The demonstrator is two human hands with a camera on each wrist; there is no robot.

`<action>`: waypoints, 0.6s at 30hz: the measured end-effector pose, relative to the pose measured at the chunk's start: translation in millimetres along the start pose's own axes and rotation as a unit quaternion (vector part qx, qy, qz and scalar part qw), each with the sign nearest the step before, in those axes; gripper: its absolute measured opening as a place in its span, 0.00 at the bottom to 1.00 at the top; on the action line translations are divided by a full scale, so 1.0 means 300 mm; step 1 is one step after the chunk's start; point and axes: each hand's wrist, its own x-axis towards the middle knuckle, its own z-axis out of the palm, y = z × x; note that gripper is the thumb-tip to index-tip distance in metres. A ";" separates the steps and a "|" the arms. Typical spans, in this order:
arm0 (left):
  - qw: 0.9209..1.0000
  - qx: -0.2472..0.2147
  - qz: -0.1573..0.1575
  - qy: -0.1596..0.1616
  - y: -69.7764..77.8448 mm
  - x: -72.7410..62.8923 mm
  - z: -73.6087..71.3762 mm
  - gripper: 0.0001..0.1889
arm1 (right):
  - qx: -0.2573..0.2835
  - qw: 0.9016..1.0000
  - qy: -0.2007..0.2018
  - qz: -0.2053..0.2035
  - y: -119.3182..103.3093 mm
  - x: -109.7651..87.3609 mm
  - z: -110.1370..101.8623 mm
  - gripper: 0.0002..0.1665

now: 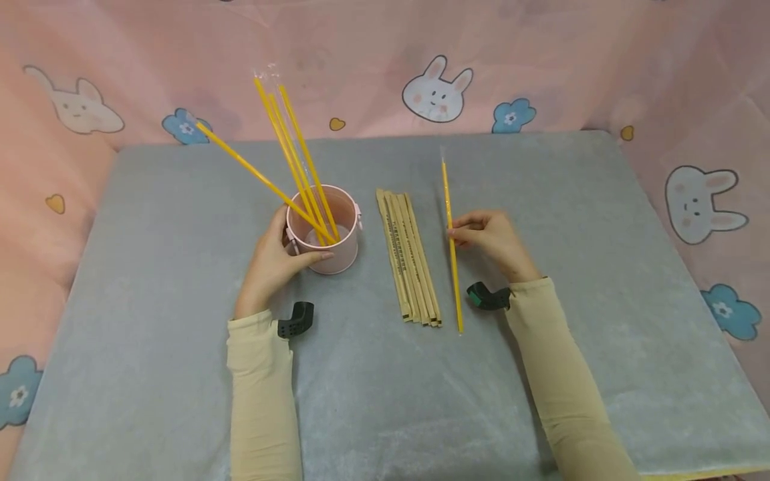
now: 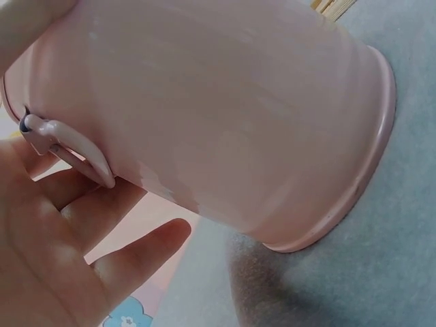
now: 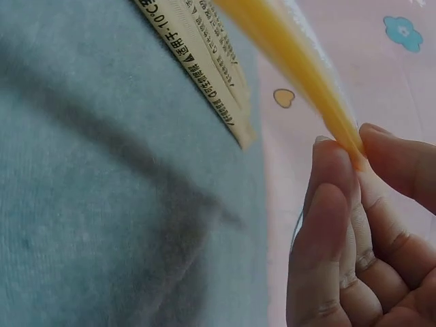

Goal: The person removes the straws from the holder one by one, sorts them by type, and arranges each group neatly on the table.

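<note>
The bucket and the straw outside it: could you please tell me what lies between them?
Paper packets lie side by side between bucket and straw, in the head view.

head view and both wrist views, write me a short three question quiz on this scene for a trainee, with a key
1. True or false: the pink bucket is empty.
2. What do the left grip and the right grip each hold?
3. The tan printed packets lie: a) inside the bucket, b) between the bucket and the right grip, c) under the left grip?

Key: 1 false, yellow straws lean in it; 2 left the bucket, right a single yellow straw; 3 b.
</note>
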 end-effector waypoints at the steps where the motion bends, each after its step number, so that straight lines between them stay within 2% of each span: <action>1: 1.000 0.001 0.001 -0.001 -0.001 0.001 0.000 0.45 | -0.003 1.000 -0.002 0.001 0.001 0.003 0.001 0.18; 7: 1.000 0.001 0.007 -0.003 -0.003 0.000 -0.002 0.45 | -0.007 1.000 -0.014 0.006 0.007 0.014 0.003 0.16; 18: 1.000 0.010 -0.002 -0.003 0.002 -0.001 -0.001 0.45 | -0.008 0.999 -0.032 0.023 0.039 0.037 0.004 0.16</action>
